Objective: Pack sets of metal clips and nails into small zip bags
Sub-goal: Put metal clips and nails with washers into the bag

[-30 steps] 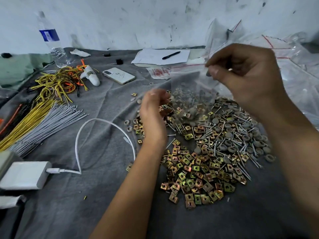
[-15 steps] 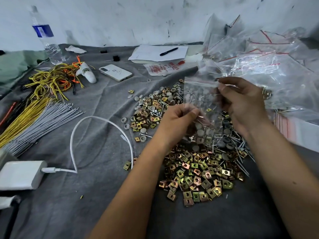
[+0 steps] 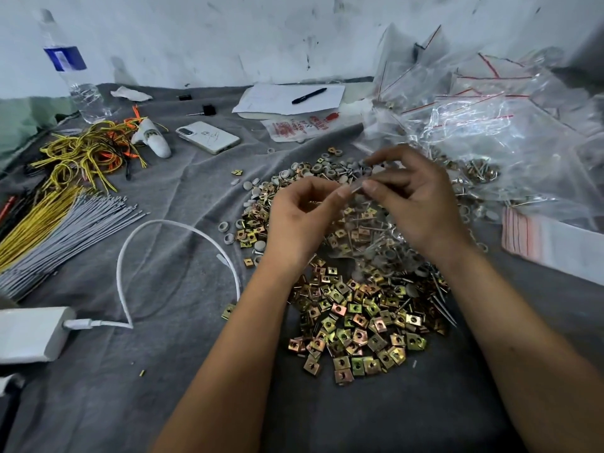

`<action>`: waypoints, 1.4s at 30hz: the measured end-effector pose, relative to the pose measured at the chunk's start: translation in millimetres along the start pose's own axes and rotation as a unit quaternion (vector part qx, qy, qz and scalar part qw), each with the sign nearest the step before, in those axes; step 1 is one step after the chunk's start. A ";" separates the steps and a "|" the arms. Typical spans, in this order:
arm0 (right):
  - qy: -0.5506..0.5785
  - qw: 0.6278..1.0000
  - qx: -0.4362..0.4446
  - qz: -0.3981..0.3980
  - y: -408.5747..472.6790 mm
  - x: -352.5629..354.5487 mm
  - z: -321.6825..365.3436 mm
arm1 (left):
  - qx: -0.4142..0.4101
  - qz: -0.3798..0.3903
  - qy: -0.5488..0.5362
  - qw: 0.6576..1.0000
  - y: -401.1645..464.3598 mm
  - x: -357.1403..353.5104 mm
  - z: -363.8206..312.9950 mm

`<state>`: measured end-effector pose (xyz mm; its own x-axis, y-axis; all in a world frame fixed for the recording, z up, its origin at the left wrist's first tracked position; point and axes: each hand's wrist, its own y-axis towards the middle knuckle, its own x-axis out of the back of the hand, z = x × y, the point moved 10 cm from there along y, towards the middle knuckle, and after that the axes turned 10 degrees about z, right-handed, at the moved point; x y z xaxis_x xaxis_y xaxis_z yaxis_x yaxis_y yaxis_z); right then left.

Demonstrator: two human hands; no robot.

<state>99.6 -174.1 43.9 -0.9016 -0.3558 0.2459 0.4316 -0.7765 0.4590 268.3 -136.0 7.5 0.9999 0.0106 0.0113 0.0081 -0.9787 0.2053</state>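
A small clear zip bag [image 3: 366, 230] holding clips, nails and grey caps hangs over the pile, and both hands pinch its top edge. My left hand [image 3: 300, 217] pinches the left end of the bag's strip; my right hand [image 3: 415, 197] pinches it just to the right, fingertips almost meeting. Below lies a heap of brass-coloured square metal clips [image 3: 356, 322]. Nails [image 3: 441, 302] lie at its right side, and grey round caps [image 3: 313, 168] spread behind the hands.
Filled zip bags [image 3: 490, 125] pile up at the right, above a stack of empty bags [image 3: 552, 243]. A phone [image 3: 209, 137], paper with pen [image 3: 291, 98], water bottle [image 3: 75, 73], yellow and grey wire bundles [image 3: 58, 204], a white charger [image 3: 29, 333] and cable [image 3: 183, 230] sit left.
Both hands came down from a raised position to just above the pile. My left hand left the parts and joined my right hand at the bag's top edge.
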 end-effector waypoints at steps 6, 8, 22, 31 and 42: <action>-0.036 0.999 -0.024 0.010 1.0 -0.1 -6.8 | -0.028 -0.023 0.081 0.996 1.3 4.2 -6.7; -0.035 0.999 -0.026 0.015 1.3 -0.3 -7.1 | -0.039 -0.023 0.108 0.993 1.4 5.2 -8.4; -0.137 0.989 0.016 0.055 0.5 -8.1 6.8 | -0.128 0.013 0.232 0.964 -2.3 -8.6 -28.3; -0.177 0.981 0.037 0.074 -0.1 -11.8 13.4 | -0.121 0.024 0.240 0.963 -2.3 -11.6 -22.4; -0.139 0.990 0.007 0.018 -0.8 5.2 6.3 | -0.059 -0.003 0.197 0.979 1.1 -1.2 -12.0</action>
<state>94.7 -172.1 50.1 -0.8437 -0.2254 0.4872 0.4664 -0.7573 0.4572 267.0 -134.6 19.5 0.9167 0.1170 0.3821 -0.0112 -0.9483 0.3172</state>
